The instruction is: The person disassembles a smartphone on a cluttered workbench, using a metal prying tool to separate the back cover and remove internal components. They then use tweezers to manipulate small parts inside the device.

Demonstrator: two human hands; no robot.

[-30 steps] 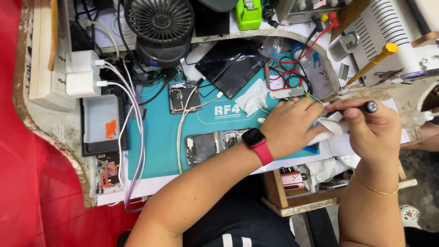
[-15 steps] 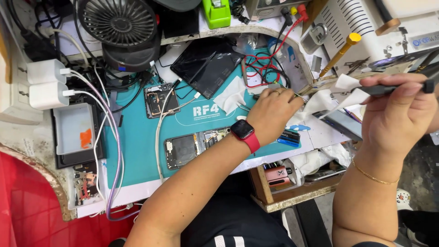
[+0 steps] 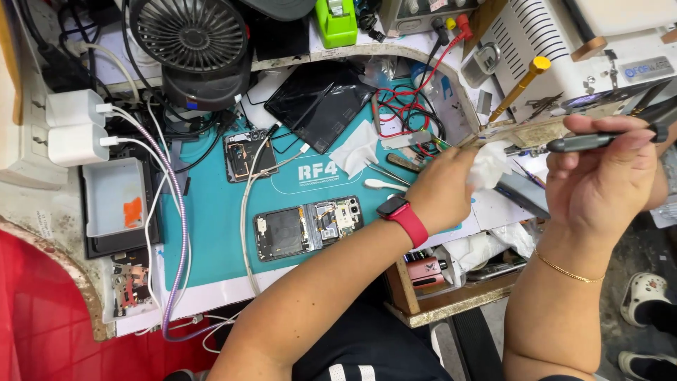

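My left hand point(image 3: 444, 187), with a red watch point(image 3: 402, 217) on its wrist, pinches a crumpled white tissue point(image 3: 488, 166) at the bench's right edge. My right hand point(image 3: 603, 180) grips a dark pen-shaped tool point(image 3: 599, 141), held level with its tip pointing left, almost touching the tissue. An opened phone with its insides showing point(image 3: 307, 224) lies on the teal work mat point(image 3: 211, 219), below and left of my left hand. A second opened phone part point(image 3: 247, 155) sits further back with a white cable plugged into it.
A black fan point(image 3: 190, 35) stands at the back. Two white chargers point(image 3: 74, 127) with cables sit at the left, above a white tray point(image 3: 113, 197). A black back cover point(image 3: 317, 99), red wires point(image 3: 395, 109), tweezers point(image 3: 384, 171) and a white machine point(image 3: 564, 49) crowd the bench.
My right hand has moved the tool away to the right and now holds it level. My left hand has lifted the tissue to the tool's tip. The view has shifted rightwards.
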